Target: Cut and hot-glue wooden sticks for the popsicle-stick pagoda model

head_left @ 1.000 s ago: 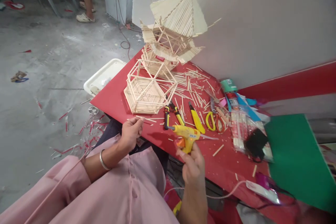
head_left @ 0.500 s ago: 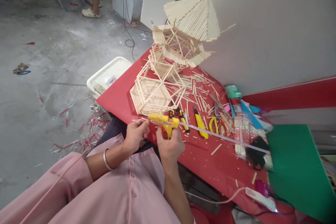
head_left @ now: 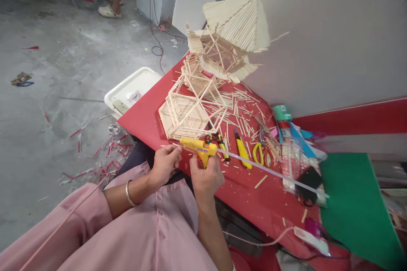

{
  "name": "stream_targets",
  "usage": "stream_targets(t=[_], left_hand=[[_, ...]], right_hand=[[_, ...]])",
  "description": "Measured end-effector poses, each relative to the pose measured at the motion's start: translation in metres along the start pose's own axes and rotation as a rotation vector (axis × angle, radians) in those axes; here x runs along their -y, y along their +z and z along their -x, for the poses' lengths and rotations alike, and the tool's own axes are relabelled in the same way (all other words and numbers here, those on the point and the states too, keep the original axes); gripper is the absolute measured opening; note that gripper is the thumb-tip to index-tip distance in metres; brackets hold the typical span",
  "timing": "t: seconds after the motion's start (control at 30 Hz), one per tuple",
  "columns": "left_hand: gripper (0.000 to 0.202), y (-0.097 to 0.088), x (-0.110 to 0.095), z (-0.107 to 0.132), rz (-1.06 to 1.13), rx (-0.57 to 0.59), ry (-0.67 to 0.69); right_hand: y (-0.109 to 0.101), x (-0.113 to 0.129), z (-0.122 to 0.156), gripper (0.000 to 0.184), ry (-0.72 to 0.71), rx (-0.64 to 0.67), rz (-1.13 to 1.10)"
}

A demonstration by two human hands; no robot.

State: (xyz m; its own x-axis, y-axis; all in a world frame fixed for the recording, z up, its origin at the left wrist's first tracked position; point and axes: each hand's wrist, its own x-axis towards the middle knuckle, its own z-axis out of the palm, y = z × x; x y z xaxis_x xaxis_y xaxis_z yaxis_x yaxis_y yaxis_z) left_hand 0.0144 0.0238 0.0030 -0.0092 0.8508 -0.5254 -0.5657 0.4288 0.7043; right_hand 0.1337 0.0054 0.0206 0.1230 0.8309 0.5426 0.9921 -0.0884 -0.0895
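Clasping a yellow glue gun, the right hand is curled; the left hand pinches a thin stick.

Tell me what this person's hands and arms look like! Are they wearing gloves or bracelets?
No gloves at all. The left hand has a silvery bangle around its wrist, and a loose, plain pink sleeve higher up that arm. The right hand has no bracelet showing, and its forearm is mostly uncovered.

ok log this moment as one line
right hand: grips yellow glue gun | left hand: pinches thin stick near nozzle | red table: hexagonal stick frame
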Motion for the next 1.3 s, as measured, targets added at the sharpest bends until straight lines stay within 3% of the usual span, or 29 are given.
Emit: stream_targets(t=[0.17, 0.57, 0.8, 1.07, 1.3], left_hand=[[0.041, 0.0011, -0.0016, 0.0007, 0.007, 0.006, 0.012], [0.041, 0.0045, -0.0059, 0.0033, -0.008, -0.019, 0.007], [0.042, 0.0050, -0.0071, 0.0028, -0.007, -0.016, 0.006], [0.043, 0.0037, -0.0050, 0.0022, -0.018, -0.014, 0.011], [0.044, 0.0032, -0.0052, 0.0014, -0.005, -0.021, -0.012]], right_hand=[[0.0000, -0.0002, -0.0009, 0.020, -0.027, -0.035, 0.017], [0.0018, -0.0033, 0.0012, 0.017, 0.003, 0.016, 0.010], [0.0014, -0.0029, 0.0003, 0.015, -0.055, -0.048, 0.041], [0.0022, -0.0040, 0.0008, 0.019, 0.015, 0.037, 0.005], [0.0040, -0.0018, 0.0001, 0.023, 0.032, 0.016, -0.008]])
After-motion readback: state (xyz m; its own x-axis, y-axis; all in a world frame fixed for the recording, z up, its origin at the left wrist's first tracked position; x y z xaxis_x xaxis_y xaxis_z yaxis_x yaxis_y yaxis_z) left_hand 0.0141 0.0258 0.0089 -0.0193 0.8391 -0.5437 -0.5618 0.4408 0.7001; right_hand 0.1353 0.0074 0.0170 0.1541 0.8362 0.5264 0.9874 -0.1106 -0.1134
